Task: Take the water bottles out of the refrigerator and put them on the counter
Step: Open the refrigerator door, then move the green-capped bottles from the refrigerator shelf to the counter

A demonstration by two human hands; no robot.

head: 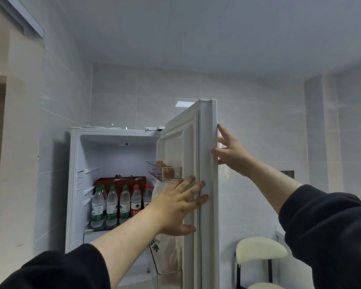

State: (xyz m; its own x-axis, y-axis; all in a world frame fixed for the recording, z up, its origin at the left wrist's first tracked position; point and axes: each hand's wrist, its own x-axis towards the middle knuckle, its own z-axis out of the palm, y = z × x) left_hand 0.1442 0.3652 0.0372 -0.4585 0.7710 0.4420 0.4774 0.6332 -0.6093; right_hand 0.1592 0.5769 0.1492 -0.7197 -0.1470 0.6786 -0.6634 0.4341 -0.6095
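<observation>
The white refrigerator [75,184] stands open, its door [206,163] swung out toward me on the right. On a shelf inside stand several water bottles [112,205], some with green caps and labels, two with red caps [136,202]. My left hand [175,207] lies flat against the inner side of the door, fingers spread. My right hand [231,153] rests on the door's outer edge, higher up, fingers apart. Neither hand holds a bottle.
A dark red gift bag [121,182] stands behind the bottles. A clear door bin [165,171] holds brown eggs. A plastic bag [165,257] hangs in the door below. A stool with cream cushions [258,249] stands at the lower right. Tiled walls surround the fridge.
</observation>
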